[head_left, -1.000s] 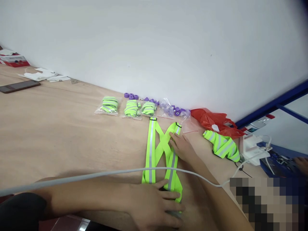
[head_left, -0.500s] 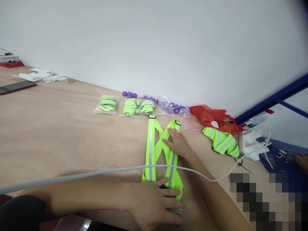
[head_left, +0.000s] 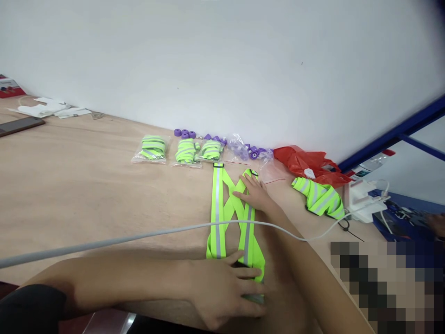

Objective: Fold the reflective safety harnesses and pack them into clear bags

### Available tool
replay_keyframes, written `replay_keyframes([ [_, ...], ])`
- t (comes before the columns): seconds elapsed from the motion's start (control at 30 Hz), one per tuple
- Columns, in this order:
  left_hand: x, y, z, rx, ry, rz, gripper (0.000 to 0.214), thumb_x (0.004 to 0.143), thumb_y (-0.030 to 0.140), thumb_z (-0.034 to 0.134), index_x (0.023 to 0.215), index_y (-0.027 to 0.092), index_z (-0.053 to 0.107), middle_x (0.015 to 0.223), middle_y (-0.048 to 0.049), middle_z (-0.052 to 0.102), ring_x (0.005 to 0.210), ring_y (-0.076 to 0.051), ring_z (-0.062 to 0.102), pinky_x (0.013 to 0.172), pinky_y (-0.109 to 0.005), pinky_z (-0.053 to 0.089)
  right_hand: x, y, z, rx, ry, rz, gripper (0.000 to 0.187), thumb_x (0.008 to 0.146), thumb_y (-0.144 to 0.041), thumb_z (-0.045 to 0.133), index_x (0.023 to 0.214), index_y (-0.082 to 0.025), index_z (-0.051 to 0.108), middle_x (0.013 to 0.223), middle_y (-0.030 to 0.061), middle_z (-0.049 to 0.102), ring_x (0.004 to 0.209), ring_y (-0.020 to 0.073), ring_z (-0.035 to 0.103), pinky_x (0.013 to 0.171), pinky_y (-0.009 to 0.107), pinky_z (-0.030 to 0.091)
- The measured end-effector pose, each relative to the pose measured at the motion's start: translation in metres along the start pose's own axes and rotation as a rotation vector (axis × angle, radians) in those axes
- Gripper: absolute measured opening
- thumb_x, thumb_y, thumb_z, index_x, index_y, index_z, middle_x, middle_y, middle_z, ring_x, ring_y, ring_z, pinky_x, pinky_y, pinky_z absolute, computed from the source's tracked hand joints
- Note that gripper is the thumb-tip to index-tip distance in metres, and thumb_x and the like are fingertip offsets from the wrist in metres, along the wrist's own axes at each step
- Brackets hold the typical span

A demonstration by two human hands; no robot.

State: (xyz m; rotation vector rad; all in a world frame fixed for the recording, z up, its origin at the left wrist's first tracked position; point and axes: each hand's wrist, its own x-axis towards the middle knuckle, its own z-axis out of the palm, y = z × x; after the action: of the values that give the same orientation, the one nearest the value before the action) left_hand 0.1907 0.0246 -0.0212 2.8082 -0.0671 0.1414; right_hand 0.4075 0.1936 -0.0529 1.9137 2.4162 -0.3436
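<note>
A neon-yellow reflective vest with silver stripes lies spread on the table, its straps crossing in an X and black buckles at its far end. My left hand rests on the near end of it, fingers spread, covering part of the straps and a dark piece beneath. My right hand lies with fingers apart on the right strap, just below the far right buckle. Neither hand is closed around the fabric. A grey cable passes across the view above the vest and both forearms.
Bagged folded vests and purple plastic parts line the wall. To the right are a red plastic bag, a folded reflective vest and a white power strip. A phone and papers lie far left.
The view has shifted slightly, so the things on the table sit a little higher. My right hand's fingers have shifted slightly on the strap; my left hand stays on the near end.
</note>
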Motion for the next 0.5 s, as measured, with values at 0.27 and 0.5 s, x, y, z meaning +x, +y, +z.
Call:
replay_keyframes([
  [0.27,0.000,-0.003,-0.004,-0.020,-0.021,0.010,0.066,0.083,0.033,0.061,0.145,0.015,0.051,0.160,-0.0137,0.040,0.149,-0.034,0.034,0.117,-0.064,0.032,0.011,-0.002,-0.003,0.039,-0.007,0.010,0.085,0.095,-0.073,0.041,0.162,-0.024,0.024,0.171,0.0109,0.017,0.158,0.0308,0.010,0.124,0.062,0.008],
  [0.5,0.001,-0.002,-0.005,-0.095,-0.054,-0.022,0.065,0.083,0.029,0.058,0.146,0.016,0.051,0.163,-0.0120,0.037,0.150,-0.033,0.033,0.122,-0.063,0.024,0.010,-0.001,0.003,0.014,0.027,-0.007,0.083,0.096,-0.072,0.036,0.162,-0.023,0.023,0.170,0.0118,0.019,0.158,0.0308,0.010,0.124,0.062,0.008],
])
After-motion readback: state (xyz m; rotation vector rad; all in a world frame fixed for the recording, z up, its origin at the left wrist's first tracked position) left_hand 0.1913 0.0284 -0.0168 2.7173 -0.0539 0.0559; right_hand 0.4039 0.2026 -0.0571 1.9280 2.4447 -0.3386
